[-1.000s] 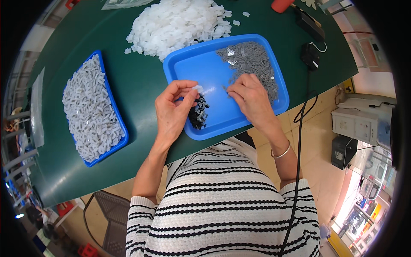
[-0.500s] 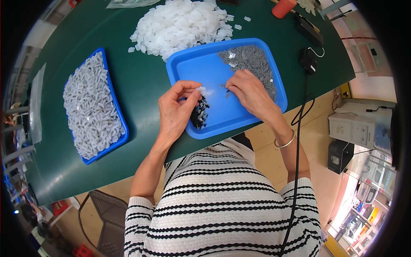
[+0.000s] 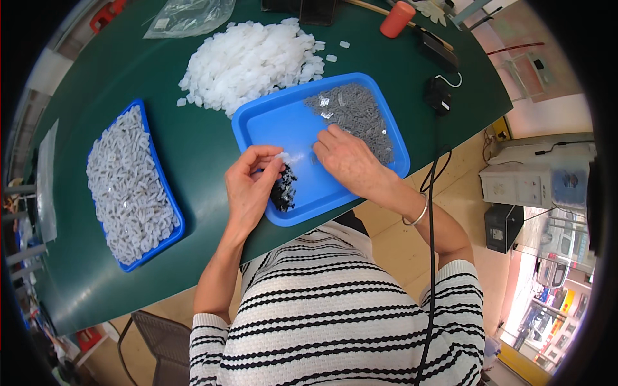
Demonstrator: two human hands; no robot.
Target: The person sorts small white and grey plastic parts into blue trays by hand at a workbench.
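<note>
My left hand (image 3: 250, 186) pinches a small whitish translucent plastic piece (image 3: 284, 156) between thumb and forefinger, above the near left part of a blue tray (image 3: 267, 127). Just beneath it lies a heap of small black parts (image 3: 283, 193). Over the middle of the tray, my right hand (image 3: 347, 159) has its fingers drawn together, pointing down at the tray floor; what they hold, if anything, is hidden. To its right and beyond it, many small grey parts (image 3: 360, 112) cover that side of the tray, with a few shiny bits among them.
Behind the tray is a large pile of white translucent pieces (image 3: 251, 64). A second blue tray (image 3: 168, 193), heaped with pale grey pieces (image 3: 129, 186), sits at left. A clear bag (image 3: 193, 16), red cylinder (image 3: 397, 19) and black adapter (image 3: 438, 96) lie farther back; a black cable (image 3: 432, 257) hangs at right.
The whole view has shifted a little. My right hand has moved slightly left, covering the loose grey bits seen by its fingertips before. My left hand still pinches the whitish piece.
</note>
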